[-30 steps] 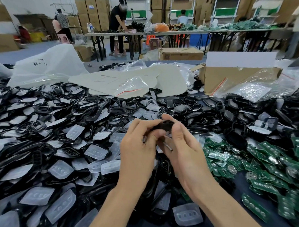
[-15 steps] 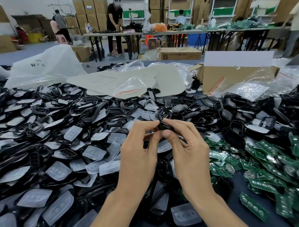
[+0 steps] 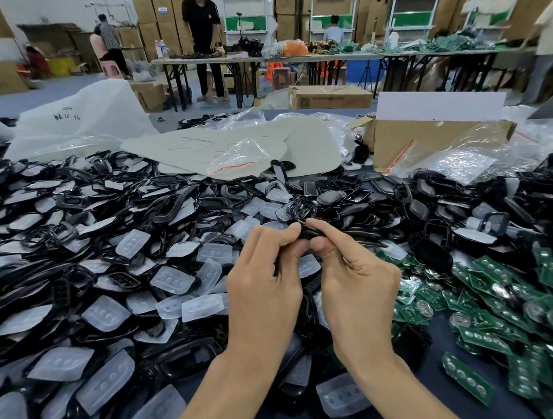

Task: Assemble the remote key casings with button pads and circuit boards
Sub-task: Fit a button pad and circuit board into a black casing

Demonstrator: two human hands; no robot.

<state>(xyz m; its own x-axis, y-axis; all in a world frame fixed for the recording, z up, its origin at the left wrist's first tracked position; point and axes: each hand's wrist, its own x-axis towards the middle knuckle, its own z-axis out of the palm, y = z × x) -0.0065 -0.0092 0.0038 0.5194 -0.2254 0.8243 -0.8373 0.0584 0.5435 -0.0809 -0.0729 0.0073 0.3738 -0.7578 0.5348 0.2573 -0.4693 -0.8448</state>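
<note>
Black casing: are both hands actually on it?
Touching. The head view shows the left hand and the right hand each pinching the black casing between thumb and fingertips, with no gap on either side.

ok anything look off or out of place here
Nothing stands out: black plastic key casings, translucent rubber button pads and green circuit boards lie in loose heaps, and the left hand and right hand pinch one black casing.
</note>
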